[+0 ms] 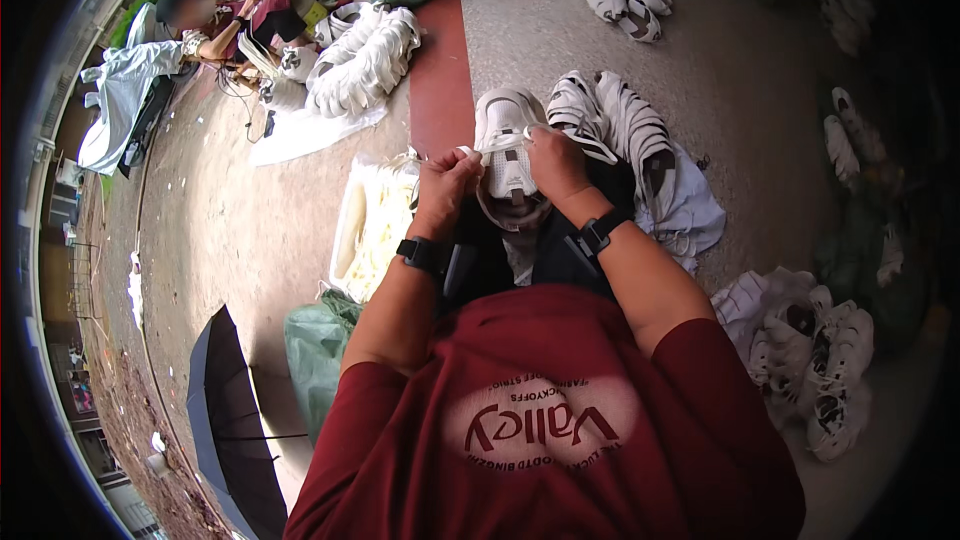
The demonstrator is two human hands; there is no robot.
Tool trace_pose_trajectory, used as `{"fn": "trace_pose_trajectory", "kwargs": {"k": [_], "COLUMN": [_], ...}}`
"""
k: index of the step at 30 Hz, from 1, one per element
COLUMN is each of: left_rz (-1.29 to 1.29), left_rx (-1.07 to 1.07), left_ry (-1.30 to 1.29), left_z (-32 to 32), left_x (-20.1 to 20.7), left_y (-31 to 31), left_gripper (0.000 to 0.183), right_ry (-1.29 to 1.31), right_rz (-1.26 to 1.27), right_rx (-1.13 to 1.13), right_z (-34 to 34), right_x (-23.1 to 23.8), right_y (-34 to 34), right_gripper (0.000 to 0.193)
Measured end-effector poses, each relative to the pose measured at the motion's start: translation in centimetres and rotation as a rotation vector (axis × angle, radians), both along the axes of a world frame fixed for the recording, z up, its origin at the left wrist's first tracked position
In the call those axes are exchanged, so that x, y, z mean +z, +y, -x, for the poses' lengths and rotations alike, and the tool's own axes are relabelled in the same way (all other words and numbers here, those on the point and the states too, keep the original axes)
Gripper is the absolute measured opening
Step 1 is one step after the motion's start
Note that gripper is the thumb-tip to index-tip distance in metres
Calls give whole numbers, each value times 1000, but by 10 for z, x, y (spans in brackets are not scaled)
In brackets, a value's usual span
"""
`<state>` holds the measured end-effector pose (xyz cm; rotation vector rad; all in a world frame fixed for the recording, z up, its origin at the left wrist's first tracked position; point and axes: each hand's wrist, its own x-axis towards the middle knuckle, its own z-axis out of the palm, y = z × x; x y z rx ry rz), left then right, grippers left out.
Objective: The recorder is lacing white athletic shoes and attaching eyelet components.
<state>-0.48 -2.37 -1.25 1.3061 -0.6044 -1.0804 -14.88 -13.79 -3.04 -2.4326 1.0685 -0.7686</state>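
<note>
A pale white-and-beige shoe upper (508, 115) rests over my lap, its toe pointing away from me. A white shoelace (495, 147) runs across its front between my two hands. My left hand (447, 180), at the shoe's left side, pinches one part of the lace. On the right side, my right hand (558, 162) closes on the other part, fingers bent over the shoe's edge. Dark marks and an opening show on the shoe below the lace. The exact ends of the lace inside my fingers are hidden.
Left of my knees stands a white tub (345, 240) of pale laces. Striped shoe uppers (640, 130) lie just right of the shoe. More uppers (815, 360) sit at lower right. A dark umbrella (230, 420) lies lower left. Another person (225, 40) sits by a shoe pile (365, 60).
</note>
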Motion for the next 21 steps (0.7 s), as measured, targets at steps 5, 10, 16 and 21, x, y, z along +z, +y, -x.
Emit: {"fn": "trace_pose_trajectory", "kwargs": {"k": [5, 10, 16, 21], "left_rz": [-46, -178, -219, -130], "left_rx": [-121, -70, -72, -159], "left_ry": [-493, -1043, -1353, -1529], "left_z": [14, 30, 44, 43], "left_x": [-2, 0, -5, 18], "left_y": [-32, -48, -62, -43], "left_gripper": [18, 15, 17, 12], "right_ry": [-20, -124, -225, -259], "right_rz": [39, -133, -178, -222], "right_rx": [-1, -110, -157, -149], "right_z": [3, 2, -4, 3], "right_x": [-1, -15, -22, -15], "right_y": [11, 0, -4, -5], "right_gripper": [9, 7, 12, 6]}}
